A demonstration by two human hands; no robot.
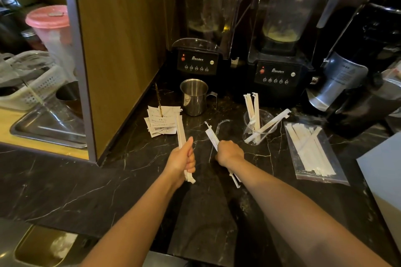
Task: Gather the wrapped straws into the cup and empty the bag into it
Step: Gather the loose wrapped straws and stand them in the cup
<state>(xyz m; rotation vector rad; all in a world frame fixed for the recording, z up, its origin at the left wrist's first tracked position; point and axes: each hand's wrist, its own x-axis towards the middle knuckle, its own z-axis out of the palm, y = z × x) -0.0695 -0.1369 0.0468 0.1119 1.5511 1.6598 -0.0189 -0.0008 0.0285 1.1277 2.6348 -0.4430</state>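
1. Head view, centre: left hand [181,159] fisted around a bundle of wrapped straws [181,129], upper ends pointing away over the black marble counter [65,191], lower ends poking out below the fist; count inside the grip impossible to tell.
2. Right hand [229,153] closed around a second bundle of straws [211,135], tips angled up and to the left; lower ends emerging beneath the wrist, mostly hidden by the forearm.
3. Clear plastic cup [258,125] upright just beyond the right hand, already holding several wrapped straws, some upright, one leaning far out to the right; rim and walls faint against the dark stone.
4. Clear bag [314,151] lying flat to the right of the cup, still packed with wrapped straws; seal state hard to make out.
5. Transparent curved shape between hand and cup, possibly a lid, too faint to identify.
6. Steel pitcher [194,97] behind the left hand, beside a stack of paper receipts [161,121] on a spike.
7. Two blenders [277,54] at the back, jars cropped by the top edge, contents blurred.
8. Far left: pink-lidded container [48,19] and white basket [32,86], partly cut off.
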